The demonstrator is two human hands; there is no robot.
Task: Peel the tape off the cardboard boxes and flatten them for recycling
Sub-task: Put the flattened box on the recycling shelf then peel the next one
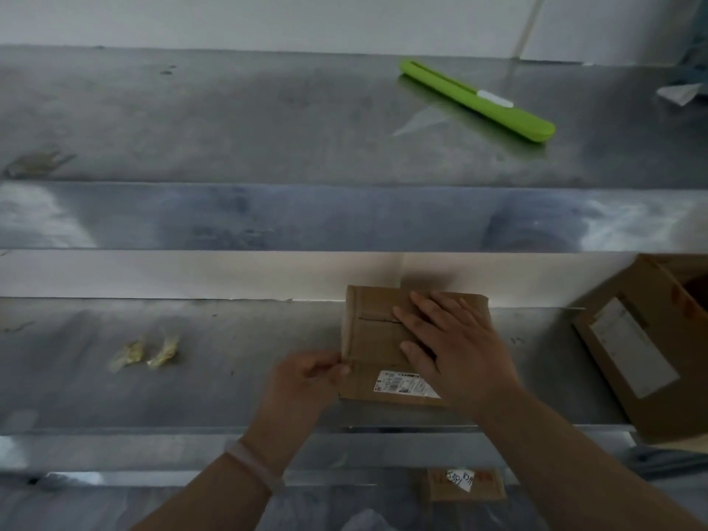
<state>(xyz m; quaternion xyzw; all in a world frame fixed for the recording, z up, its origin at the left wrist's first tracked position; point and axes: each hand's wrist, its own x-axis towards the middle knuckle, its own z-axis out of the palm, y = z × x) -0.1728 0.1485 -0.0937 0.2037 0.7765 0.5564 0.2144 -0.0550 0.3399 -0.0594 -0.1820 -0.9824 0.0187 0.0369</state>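
The scene is taken up mostly by a steel bench [230,385], and a steel shelf [230,120] is set above and behind it. At the right edge of the bench a larger cardboard box [651,362] is stood at a tilt with its top open; it is probably waiting its turn. The small cardboard box [377,339] being worked on is laid near the middle of the bench, with its far side close against the pale wall, so that it is probably kept from sliding away. The right hand [459,346] is laid flat on top of this box with straight, spread fingers; nothing is gripped by it, and the box seems to be pinned down against the pull from the other side. The left hand [306,381] is curled at the box's near left edge, where something thin is pinched between thumb and fingertips. This is judged to be the end of a tape strip [349,327], though blur hides the detail. A green cutter [479,99] is left on the shelf, well apart from both hands. A flat cardboard piece [465,486] can be seen below the bench front. Crumpled tape scraps [145,354] are set aside to the left, clear of the work. A white label [406,385] is stuck on the small box's near face.
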